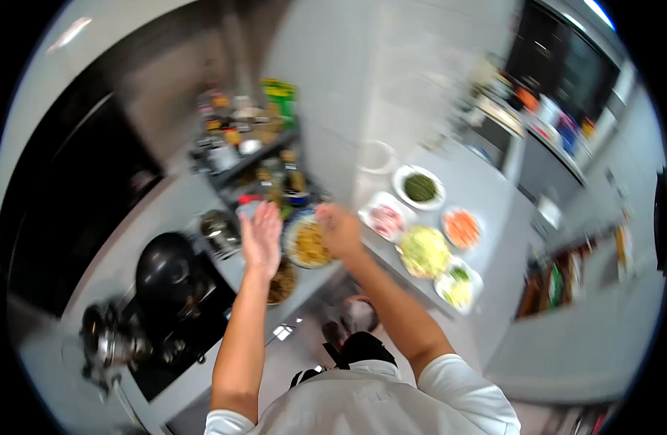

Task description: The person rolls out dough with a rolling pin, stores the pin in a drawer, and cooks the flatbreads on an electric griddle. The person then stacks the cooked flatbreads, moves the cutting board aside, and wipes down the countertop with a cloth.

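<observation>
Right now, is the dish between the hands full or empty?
Not empty: yellow food covers most of the dish, leaving its pale rim showing.

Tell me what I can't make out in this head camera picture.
All in the head view:
Whether the right hand holds anything: its curled fingers are blurred.
Part of the brown food: hidden by the left forearm.
Labels on the bottles by the wall: blurred.
What the orange item on the far counter is: small and blurred.
The dark object at far right: cut off by the view's round edge.
</observation>
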